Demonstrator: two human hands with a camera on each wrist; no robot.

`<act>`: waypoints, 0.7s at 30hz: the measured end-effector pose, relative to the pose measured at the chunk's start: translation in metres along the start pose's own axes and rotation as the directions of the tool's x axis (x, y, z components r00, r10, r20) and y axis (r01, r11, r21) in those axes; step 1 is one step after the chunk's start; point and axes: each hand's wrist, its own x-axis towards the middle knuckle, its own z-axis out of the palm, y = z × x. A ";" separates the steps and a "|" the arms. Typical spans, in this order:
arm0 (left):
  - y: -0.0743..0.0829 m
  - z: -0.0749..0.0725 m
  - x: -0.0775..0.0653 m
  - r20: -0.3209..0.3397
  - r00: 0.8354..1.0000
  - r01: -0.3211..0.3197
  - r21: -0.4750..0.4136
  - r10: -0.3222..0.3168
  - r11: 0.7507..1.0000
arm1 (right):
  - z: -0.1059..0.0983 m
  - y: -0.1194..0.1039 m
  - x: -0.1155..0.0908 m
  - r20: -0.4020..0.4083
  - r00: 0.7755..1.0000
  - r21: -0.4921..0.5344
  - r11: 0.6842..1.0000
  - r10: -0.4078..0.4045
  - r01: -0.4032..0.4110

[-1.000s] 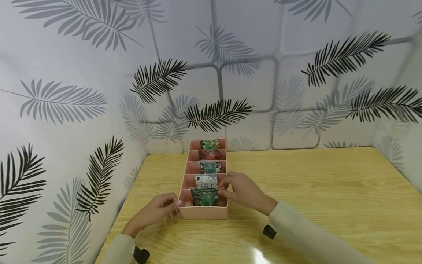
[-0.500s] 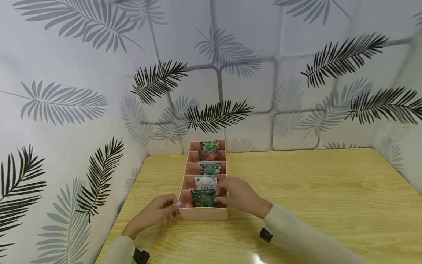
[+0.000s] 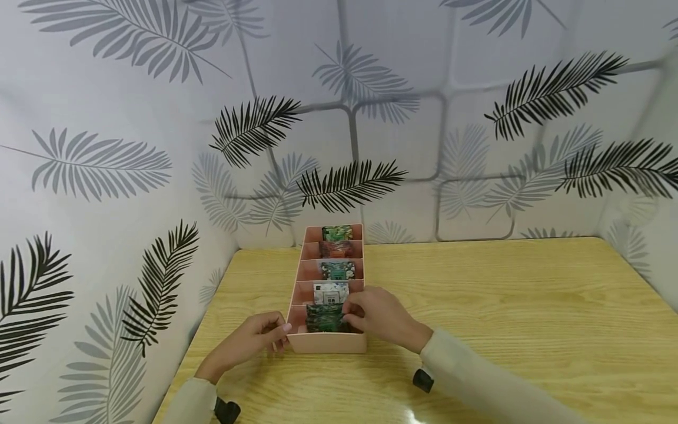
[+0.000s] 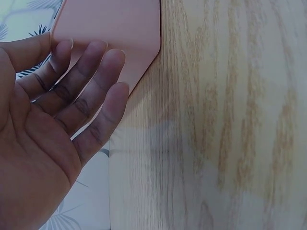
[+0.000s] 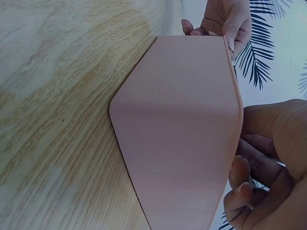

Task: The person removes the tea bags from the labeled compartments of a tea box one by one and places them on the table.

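Observation:
A long pink divided storage box [image 3: 328,343] stands on the table, with a small packet upright in each compartment. My left hand [image 3: 259,333] holds its near left corner, thumb at the rim and fingers along the outer wall [image 4: 110,21]. My right hand [image 3: 384,315] reaches over the right wall and pinches the right edge of the dark green packet [image 3: 322,318] in the nearest compartment. From the right wrist, the box wall hides that packet and the fingertips of the right hand [image 5: 273,167]. Just behind the green packet stands a white packet [image 3: 331,292].
Farther back in the box are a teal packet [image 3: 338,271], a red packet [image 3: 336,249] and a green-yellow packet [image 3: 337,233], parted by thin dividers. The wooden table [image 3: 503,306] extends to the right. Leaf-patterned cloth [image 3: 397,135] rises behind it and on the left.
My right hand has moved slightly left and down, from the box's right rim onto the dark green packet, which now tilts and shifts a little left. The left hand stays at the corner.

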 end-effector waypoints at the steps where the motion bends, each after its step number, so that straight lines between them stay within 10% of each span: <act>1: 0.000 0.000 0.000 0.000 1.000 -0.001 0.001 0.001 1.000 | 0.000 0.000 0.001 -0.001 1.000 0.003 1.000 0.000 0.000; 21: -0.001 -0.001 0.000 0.005 1.000 -0.014 0.005 0.014 1.000 | -0.006 -0.006 0.003 -0.062 0.997 0.076 0.997 0.036 -0.031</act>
